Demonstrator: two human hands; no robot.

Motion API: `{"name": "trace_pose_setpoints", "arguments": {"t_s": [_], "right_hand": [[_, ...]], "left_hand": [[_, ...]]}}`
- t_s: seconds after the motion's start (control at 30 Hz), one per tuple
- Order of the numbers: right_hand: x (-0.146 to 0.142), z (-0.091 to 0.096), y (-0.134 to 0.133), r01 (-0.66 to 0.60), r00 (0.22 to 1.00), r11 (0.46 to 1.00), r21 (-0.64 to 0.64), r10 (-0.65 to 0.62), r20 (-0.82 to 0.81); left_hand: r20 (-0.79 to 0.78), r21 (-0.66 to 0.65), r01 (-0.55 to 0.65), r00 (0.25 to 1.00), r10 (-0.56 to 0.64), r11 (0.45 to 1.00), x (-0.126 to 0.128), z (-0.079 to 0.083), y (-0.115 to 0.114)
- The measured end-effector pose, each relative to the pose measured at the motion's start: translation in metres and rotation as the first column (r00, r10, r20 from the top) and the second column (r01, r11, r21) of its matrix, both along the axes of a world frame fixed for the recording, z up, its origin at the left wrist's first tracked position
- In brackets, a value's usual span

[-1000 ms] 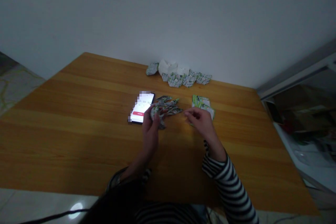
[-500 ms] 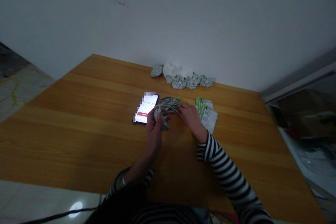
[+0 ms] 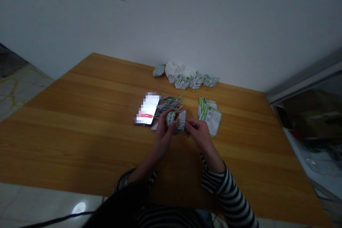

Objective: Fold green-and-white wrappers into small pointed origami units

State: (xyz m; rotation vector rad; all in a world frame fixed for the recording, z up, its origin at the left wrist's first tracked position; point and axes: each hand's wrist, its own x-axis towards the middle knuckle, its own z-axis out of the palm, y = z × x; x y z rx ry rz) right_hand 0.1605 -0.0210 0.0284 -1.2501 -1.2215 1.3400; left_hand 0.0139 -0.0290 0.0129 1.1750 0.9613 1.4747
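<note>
Long-sleeved top (image 3: pixel 171 217) in black and white horizontal stripes, snug and knit-looking. Right sleeve (image 3: pixel 227 188) crisply banded down to a plain cuff, left sleeve (image 3: pixel 123 181) dim in shadow, same stripes barely readable. Beyond the cuffs, a bare left hand (image 3: pixel 162 137) and a bare right hand (image 3: pixel 200 135).

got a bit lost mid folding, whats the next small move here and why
Probably set the narrow folded green-and-white paper piece pinched by your right hand onto the row of similar folded paper pieces at the far table edge. It already looks folded, and it resembles those pieces, though its creases are hard to judge from here.
</note>
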Motion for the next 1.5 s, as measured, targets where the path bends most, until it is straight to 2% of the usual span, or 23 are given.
{"name": "trace_pose_setpoints", "arguments": {"t_s": [0.3, 0.47, 0.67, 0.83, 0.97, 1.03, 1.23, 1.3, 1.4, 1.43, 1.5], "right_hand": [[0.007, -0.002, -0.018, 0.009, 0.996, 1.0, 0.001, -0.008, -0.085], [0.008, -0.002, -0.023, 0.017, 0.997, 1.0, 0.0, -0.017, -0.081], [0.015, 0.003, -0.029, 0.001, 0.999, 1.0, 0.023, 0.0, -0.037], [0.024, 0.008, -0.037, -0.052, 0.993, 0.996, 0.076, 0.043, 0.113], [0.028, 0.015, -0.037, -0.17, 0.944, 0.973, 0.154, 0.116, 0.31], [0.027, 0.017, -0.035, -0.21, 0.916, 0.963, 0.171, 0.133, 0.378], [0.018, 0.016, -0.03, -0.235, 0.869, 0.962, 0.142, 0.143, 0.473], [0.019, 0.015, -0.028, -0.251, 0.884, 0.961, 0.113, 0.18, 0.431], [0.028, 0.012, -0.017, -0.325, 0.917, 0.944, 0.051, 0.301, 0.261], [0.031, 0.011, -0.01, -0.299, 0.935, 0.952, 0.062, 0.28, 0.217], [0.035, 0.008, 0.008, -0.148, 0.959, 0.981, 0.123, 0.112, 0.261]], "left_hand": [[-0.11, 0.067, 0.158, 0.983, -0.15, 0.985, 0.002, -0.002, -0.008], [-0.207, 0.103, 0.179, 0.966, -0.154, 0.979, 0.002, -0.004, -0.01], [-0.311, 0.211, 0.21, 0.94, -0.138, 0.955, 0.003, 0.0, -0.01], [-0.377, 0.259, 0.287, 0.909, -0.177, 0.922, 0.004, 0.003, -0.01], [-0.403, 0.197, 0.419, 0.859, -0.316, 0.886, 0.008, 0.002, -0.012], [-0.393, 0.164, 0.445, 0.848, -0.355, 0.881, 0.011, 0.001, -0.013], [-0.365, 0.117, 0.347, 0.886, -0.285, 0.93, 0.012, -0.003, -0.017], [-0.316, 0.083, 0.326, 0.905, -0.285, 0.942, 0.012, -0.005, -0.018], [-0.112, 0.019, 0.254, 0.962, -0.25, 0.967, 0.012, -0.005, -0.015], [-0.027, -0.002, 0.191, 0.981, -0.191, 0.982, 0.011, -0.005, -0.012], [0.122, -0.043, -0.028, 0.992, 0.033, 0.999, 0.007, -0.005, -0.004]]}}
